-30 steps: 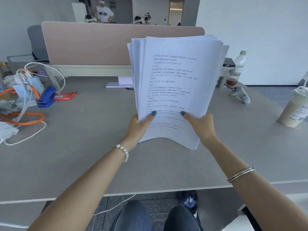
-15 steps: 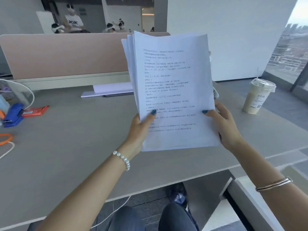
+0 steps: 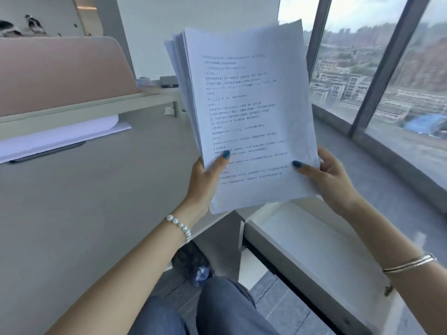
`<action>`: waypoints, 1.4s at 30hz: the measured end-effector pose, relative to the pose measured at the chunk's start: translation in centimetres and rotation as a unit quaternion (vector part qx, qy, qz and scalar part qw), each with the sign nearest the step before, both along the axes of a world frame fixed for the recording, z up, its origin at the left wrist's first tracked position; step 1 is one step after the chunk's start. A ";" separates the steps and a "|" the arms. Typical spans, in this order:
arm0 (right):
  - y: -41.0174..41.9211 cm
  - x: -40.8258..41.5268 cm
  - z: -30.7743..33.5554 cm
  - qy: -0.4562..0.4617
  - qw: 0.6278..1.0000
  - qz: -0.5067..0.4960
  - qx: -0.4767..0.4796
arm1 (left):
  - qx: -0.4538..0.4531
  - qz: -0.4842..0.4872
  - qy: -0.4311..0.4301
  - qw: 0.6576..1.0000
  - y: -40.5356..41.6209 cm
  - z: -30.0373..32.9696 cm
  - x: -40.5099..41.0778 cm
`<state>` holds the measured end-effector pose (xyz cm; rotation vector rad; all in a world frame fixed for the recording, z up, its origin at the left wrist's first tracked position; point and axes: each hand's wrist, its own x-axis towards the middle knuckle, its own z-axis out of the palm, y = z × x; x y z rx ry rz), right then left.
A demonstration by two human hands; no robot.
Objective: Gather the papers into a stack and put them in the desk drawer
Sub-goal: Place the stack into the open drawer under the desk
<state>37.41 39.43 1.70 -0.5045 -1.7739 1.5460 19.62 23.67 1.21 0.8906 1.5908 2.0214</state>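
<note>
The grey worktop (image 3: 72, 213) fills the left of the view, backed by a pink partition (image 3: 60, 71). To the right, tall windows (image 3: 362, 68) look out over city buildings. Below the worktop's right edge, the white desk drawer (image 3: 314, 250) stands pulled out, its pale inside bare where it shows. A loose white sheet (image 3: 60, 136) lies flat on the worktop against the partition's base, over a dark flat object.

The stack of papers (image 3: 251, 117) is held upright in the air, above the worktop's right edge and the open drawer, printed side towards the camera, its left edges fanned slightly. The left hand (image 3: 205, 180) grips the stack's lower left edge, thumb on the front page. The right hand (image 3: 331, 177) clasps the lower right corner, thumb likewise on the front. A pearl bracelet (image 3: 180, 227) circles the left wrist, a silver bangle (image 3: 408, 263) the right.
</note>
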 end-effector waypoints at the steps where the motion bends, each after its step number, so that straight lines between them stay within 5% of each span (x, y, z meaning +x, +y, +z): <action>1: 0.7 1.2 -0.1 -0.003 1.000 -0.012 0.002 | -0.002 -0.023 0.002 1.000 0.9 -0.1 0.8; 6: 3.9 7.5 -0.9 -0.022 0.998 -0.053 -0.008 | -0.009 -0.120 0.007 0.993 5.3 -0.7 3.9; 16: 9.6 15.5 -4.5 -0.116 0.989 -0.055 -0.069 | -0.031 -0.088 -0.102 0.990 12.7 -2.4 3.0; 23: 12.3 19.4 -7.3 -0.200 0.972 -0.029 -0.119 | -0.157 -0.104 -0.055 0.981 15.6 -5.3 1.9; 31: 13.9 21.7 -9.8 -0.229 0.961 -0.039 -0.149 | -0.224 -0.124 0.076 0.964 18.6 -6.6 2.0; 37: 14.8 23.3 -9.9 -0.244 0.956 -0.031 -0.158 | -0.251 -0.075 0.317 0.912 19.7 -5.9 0.7; 42: 16.0 23.2 -10.4 -0.308 0.937 0.011 -0.165 | -0.294 -0.103 0.336 0.889 20.9 -6.5 -0.7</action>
